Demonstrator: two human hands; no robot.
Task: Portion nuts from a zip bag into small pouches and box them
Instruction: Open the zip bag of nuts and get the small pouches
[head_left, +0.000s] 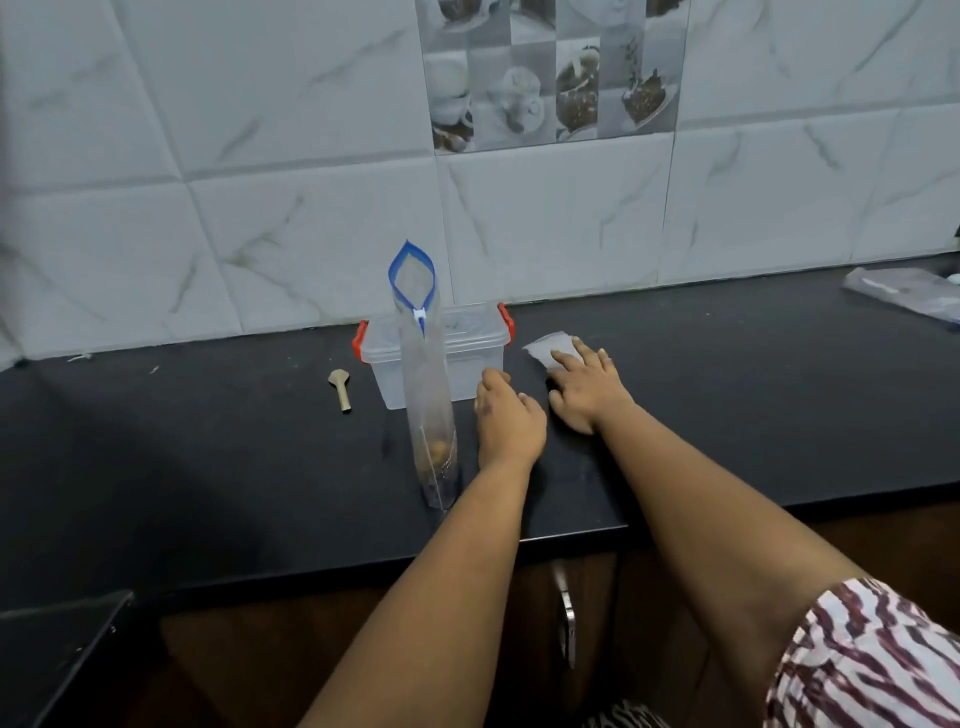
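A tall clear zip bag (423, 364) with a blue slider top stands upright on the black counter (208, 441), its mouth open and a few nuts at its bottom. Behind it sits a clear plastic box (470, 364) with red latches and no lid on it. A small clear pouch (548, 349) lies flat to the box's right. My right hand (584, 387) rests on that pouch with straight fingers. My left hand (506, 418) lies on the counter just right of the zip bag, fingers loosely bent, holding nothing. A small wooden scoop (340, 387) lies left of the box.
More clear plastic bags (904, 291) lie at the far right of the counter by the tiled wall. The counter's front edge runs just below my forearms, with a cabinet door and metal handle (566, 613) underneath. A dark surface (57, 649) sits at the lower left.
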